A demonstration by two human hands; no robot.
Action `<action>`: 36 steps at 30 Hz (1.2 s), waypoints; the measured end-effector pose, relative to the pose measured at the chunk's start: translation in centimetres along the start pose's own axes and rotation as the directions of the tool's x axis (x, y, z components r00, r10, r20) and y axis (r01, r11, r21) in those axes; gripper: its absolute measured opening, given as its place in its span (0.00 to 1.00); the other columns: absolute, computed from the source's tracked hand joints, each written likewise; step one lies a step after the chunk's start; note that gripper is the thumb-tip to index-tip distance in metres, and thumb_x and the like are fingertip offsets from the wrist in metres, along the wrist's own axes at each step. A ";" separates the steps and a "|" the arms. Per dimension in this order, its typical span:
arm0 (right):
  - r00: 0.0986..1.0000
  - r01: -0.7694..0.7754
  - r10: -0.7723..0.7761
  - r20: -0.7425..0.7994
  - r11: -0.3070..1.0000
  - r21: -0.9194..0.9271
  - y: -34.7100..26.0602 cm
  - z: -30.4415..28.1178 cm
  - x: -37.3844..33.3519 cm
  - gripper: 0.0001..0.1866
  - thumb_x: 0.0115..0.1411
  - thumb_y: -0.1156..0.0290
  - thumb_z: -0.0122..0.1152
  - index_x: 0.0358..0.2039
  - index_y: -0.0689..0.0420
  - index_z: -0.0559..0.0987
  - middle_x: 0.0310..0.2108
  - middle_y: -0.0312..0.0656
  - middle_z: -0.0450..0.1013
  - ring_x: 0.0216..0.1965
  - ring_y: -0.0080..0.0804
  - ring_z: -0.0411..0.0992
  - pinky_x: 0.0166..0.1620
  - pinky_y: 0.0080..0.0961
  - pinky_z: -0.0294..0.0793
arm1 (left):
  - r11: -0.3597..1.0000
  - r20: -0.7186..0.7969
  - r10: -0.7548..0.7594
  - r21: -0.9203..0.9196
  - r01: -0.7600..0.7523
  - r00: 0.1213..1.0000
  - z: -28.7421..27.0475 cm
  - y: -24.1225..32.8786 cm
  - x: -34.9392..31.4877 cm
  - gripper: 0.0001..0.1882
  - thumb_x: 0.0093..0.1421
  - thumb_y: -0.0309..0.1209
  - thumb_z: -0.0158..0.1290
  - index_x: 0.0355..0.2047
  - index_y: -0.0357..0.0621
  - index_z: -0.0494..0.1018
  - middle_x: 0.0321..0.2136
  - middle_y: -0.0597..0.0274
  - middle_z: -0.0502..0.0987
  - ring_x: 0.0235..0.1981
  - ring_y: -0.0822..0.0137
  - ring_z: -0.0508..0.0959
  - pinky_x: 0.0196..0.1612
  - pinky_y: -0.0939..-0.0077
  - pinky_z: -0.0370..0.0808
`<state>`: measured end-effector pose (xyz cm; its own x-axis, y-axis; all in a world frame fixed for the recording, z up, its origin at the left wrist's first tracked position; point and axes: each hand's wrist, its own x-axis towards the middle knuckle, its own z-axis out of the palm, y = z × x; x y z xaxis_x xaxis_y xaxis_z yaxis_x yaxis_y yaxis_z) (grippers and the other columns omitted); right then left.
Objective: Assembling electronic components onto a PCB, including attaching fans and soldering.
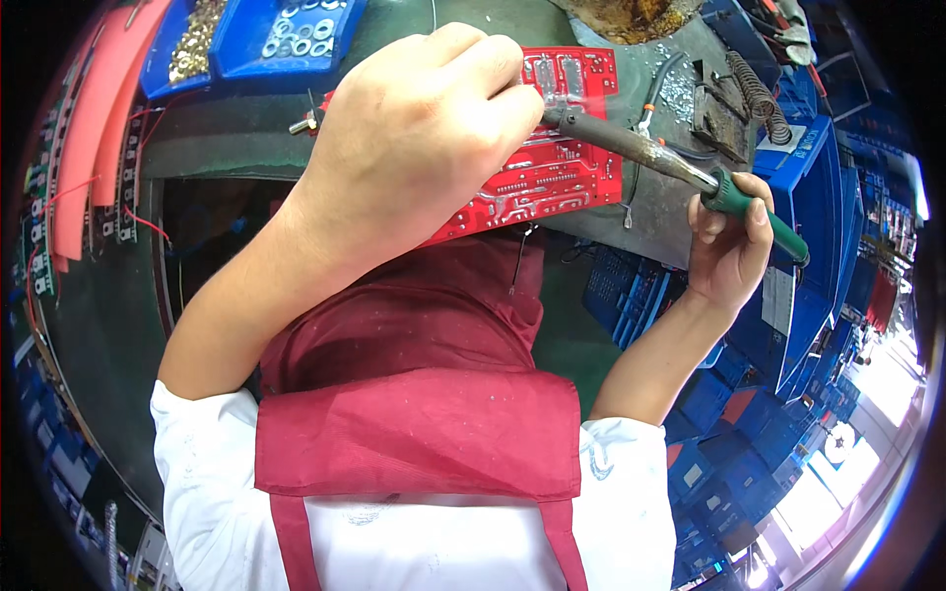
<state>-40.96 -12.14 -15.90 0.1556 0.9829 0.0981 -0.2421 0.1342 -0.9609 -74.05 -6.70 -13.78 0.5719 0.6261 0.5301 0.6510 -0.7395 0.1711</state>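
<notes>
A red circuit board [567, 187] lies over the near edge of the bench, its upper face showing silvery solder tracks. My right hand [727, 241] grips the green handle of a soldering iron [645, 153], whose dark barrel points left over the board. The iron's tip meets the fingers of my left hand [429, 128] in this view, so contact with the board cannot be made out. My left hand is closed in a pinch above the board, hiding much of it. Thin solder wire [434, 14] runs down behind its knuckles; the fingertips are hidden.
Blue bins at the far left hold brass parts [197, 39] and metal washers [304, 34]. A coiled spring stand [757, 98], a cable [662, 84] and silvery scraps [678, 94] are at the far right. Blue bins [803, 197] stand right; pink sheets [89, 138] and board strips, left.
</notes>
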 end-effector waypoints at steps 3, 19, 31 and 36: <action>0.999 -0.001 -0.001 0.036 0.999 0.043 0.1 -0.1 -0.1 0.20 0.68 0.62 0.59 0.50 0.68 0.77 0.28 0.46 0.78 0.24 0.28 0.75 0.30 0.27 0.75 | 1.000 0.012 -0.004 -0.007 0.004 1.000 0.0 0.0 0.0 0.09 0.50 0.23 0.64 0.34 0.41 0.80 0.35 0.62 0.79 0.39 0.61 0.81 0.42 0.68 0.80; 0.958 0.093 -0.120 0.259 0.989 0.115 1.2 -2.6 0.2 0.18 0.63 0.65 0.61 0.49 0.63 0.77 0.40 0.47 0.71 0.43 0.37 0.69 0.46 0.34 0.71 | 1.000 0.009 -0.004 -0.010 0.004 1.000 0.1 0.0 0.1 0.09 0.50 0.23 0.63 0.34 0.40 0.80 0.35 0.61 0.79 0.39 0.60 0.81 0.41 0.67 0.80; 0.938 0.094 -0.113 0.327 0.993 0.073 0.8 -2.6 0.7 0.18 0.63 0.63 0.63 0.48 0.61 0.78 0.38 0.44 0.67 0.41 0.35 0.64 0.47 0.30 0.67 | 0.999 0.002 0.006 -0.033 -0.006 1.000 0.2 -0.1 0.3 0.09 0.50 0.23 0.64 0.34 0.40 0.80 0.35 0.61 0.79 0.39 0.60 0.82 0.42 0.67 0.80; 0.950 0.109 -0.141 0.280 0.986 0.127 1.6 -1.9 0.9 0.18 0.58 0.65 0.64 0.45 0.64 0.78 0.37 0.43 0.70 0.40 0.32 0.63 0.46 0.27 0.61 | 1.000 0.012 0.004 -0.006 -0.004 1.000 0.3 0.0 0.2 0.09 0.50 0.23 0.64 0.34 0.41 0.80 0.35 0.61 0.79 0.39 0.60 0.82 0.42 0.67 0.80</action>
<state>-39.40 -11.30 -17.85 -0.0863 0.9497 0.3010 -0.3431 0.2553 -0.9039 -73.78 -6.48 -13.94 0.5808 0.6257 0.5208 0.6455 -0.7437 0.1737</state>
